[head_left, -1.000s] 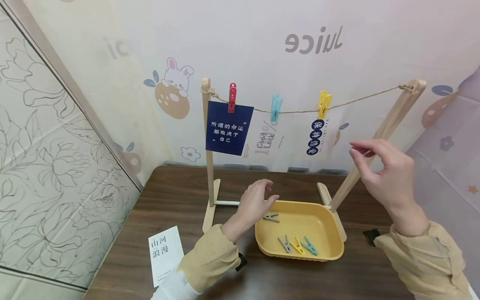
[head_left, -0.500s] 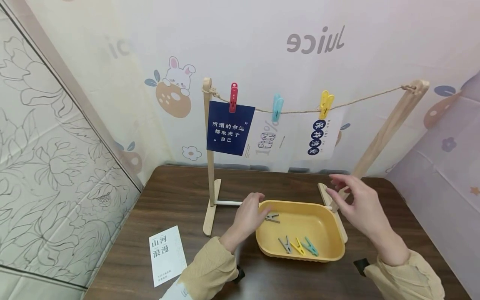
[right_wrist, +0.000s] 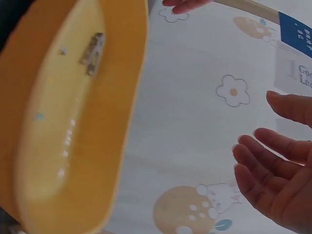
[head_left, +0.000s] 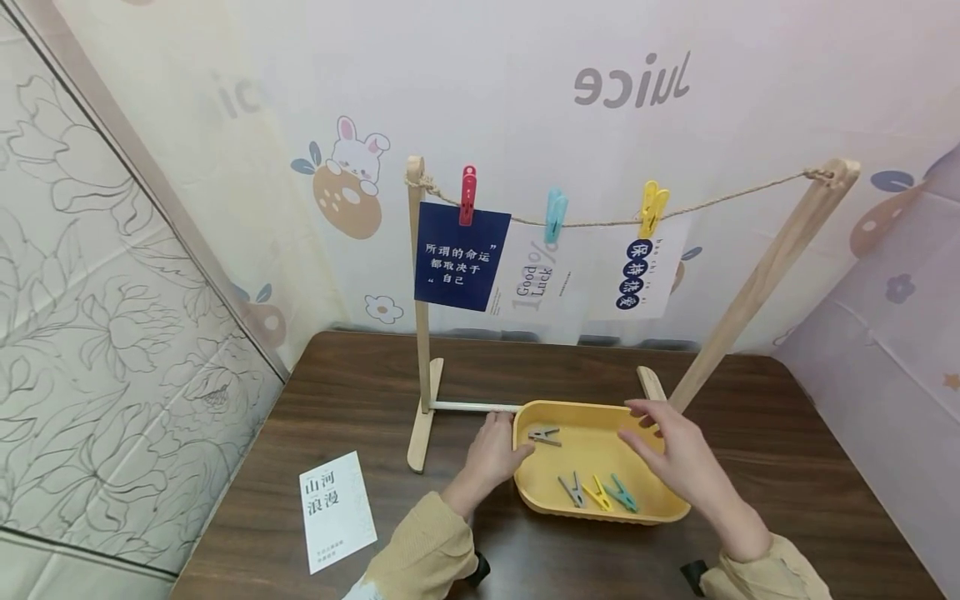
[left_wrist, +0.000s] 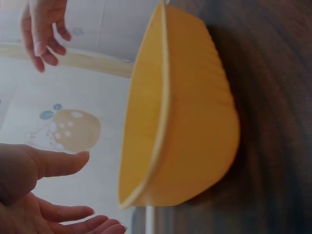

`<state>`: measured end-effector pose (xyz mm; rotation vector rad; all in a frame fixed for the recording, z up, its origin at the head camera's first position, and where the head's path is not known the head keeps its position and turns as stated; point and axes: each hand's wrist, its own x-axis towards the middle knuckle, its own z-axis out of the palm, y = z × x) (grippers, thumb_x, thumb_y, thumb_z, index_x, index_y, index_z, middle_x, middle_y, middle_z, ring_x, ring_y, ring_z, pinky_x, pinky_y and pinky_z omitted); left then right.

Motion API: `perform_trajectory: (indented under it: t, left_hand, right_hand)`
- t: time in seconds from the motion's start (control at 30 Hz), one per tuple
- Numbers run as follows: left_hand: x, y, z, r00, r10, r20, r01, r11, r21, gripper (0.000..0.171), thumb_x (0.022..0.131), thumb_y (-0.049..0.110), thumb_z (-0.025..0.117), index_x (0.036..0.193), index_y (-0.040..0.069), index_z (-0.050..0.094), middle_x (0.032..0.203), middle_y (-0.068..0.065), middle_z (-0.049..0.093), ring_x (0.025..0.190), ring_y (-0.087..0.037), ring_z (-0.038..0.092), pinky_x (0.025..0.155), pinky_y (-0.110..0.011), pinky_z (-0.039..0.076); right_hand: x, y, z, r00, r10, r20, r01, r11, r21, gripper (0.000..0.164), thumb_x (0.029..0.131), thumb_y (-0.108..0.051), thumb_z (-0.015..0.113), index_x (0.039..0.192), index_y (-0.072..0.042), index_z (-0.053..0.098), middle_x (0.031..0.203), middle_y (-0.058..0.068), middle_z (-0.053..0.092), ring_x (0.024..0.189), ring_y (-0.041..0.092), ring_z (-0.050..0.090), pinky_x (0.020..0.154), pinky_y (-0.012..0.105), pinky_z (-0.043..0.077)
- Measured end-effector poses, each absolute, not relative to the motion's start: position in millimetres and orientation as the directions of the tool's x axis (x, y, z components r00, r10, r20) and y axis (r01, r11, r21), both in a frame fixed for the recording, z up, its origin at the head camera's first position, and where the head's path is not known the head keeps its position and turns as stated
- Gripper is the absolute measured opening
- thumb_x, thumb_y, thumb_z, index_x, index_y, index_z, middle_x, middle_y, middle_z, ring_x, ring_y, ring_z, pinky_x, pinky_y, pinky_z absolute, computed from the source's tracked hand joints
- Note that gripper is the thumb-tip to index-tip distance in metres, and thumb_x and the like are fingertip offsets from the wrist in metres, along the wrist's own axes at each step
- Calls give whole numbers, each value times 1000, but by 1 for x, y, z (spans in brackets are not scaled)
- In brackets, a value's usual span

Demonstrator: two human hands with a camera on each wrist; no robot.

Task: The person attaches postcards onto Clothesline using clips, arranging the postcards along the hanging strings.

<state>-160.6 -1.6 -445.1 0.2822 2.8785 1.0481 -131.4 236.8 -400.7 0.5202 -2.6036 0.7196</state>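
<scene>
A yellow plastic basin (head_left: 592,454) stands on the table with several clothespins in it: a grey clothespin (head_left: 545,436) at the left, and grey, yellow (head_left: 597,493) and teal (head_left: 622,493) ones near the front. My left hand (head_left: 491,458) is beside the basin's left wall, fingers extended, thumb near the rim; the left wrist view shows a gap between the fingers and the wall. Over the basin's right end hovers my right hand (head_left: 667,450), its fingers loosely bent and holding nothing.
Behind stands a wooden frame (head_left: 422,333) with a twine line. Red (head_left: 467,196), light blue (head_left: 555,215) and yellow pegs (head_left: 652,208) hold a navy card (head_left: 460,257) and two white cards (head_left: 633,275). Another white card (head_left: 337,512) lies on the table (head_left: 247,517) at left.
My right hand has come down and left from beside the frame's right post to above the basin. My left hand has lowered slightly to the basin's left side, its fingers straightening.
</scene>
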Motion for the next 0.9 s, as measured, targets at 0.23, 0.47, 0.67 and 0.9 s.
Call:
perform_trajectory:
  t: [0.23, 0.47, 0.67, 0.9]
  left_hand:
    - [-157, -4, -460, -984, 179, -3, 131, 730, 671, 52, 75, 20, 70, 111, -12, 49, 102, -23, 55, 94, -33, 54, 77, -40, 46]
    - [-156, -6, -471, -986, 167, -22, 102, 696, 711, 43, 76, 13, 69, 105, -12, 51, 71, -11, 59, 65, -21, 58, 57, -30, 47]
    - [-156, -7, -478, -985, 170, -13, 108, 680, 725, 30, 76, 7, 67, 98, -10, 56, 63, -4, 57, 57, -13, 54, 52, -25, 44]
    - [-154, -6, -482, -983, 183, -33, 82, 583, 809, 22, 78, -1, 62, 95, -11, 54, 55, -3, 55, 38, -8, 50, 40, -20, 41]
  right_hand:
    - [-130, 232, -429, -882, -264, 390, -427, 797, -426, 41, 72, -8, 72, 108, 3, 55, 95, 12, 58, 78, 23, 56, 60, 35, 47]
    - [-131, 229, -447, -916, -264, 302, -383, 797, -466, 40, 75, -13, 70, 108, 5, 54, 97, 14, 57, 80, 25, 56, 65, 37, 47]
    - [-132, 231, -458, -954, -268, 135, -299, 813, -499, 45, 77, -20, 69, 111, 5, 53, 102, 16, 55, 85, 29, 55, 68, 37, 46]
    - [-135, 235, -470, -963, -269, -1, -235, 842, -485, 49, 77, -21, 68, 112, 9, 50, 107, 21, 53, 92, 33, 53, 74, 42, 45]
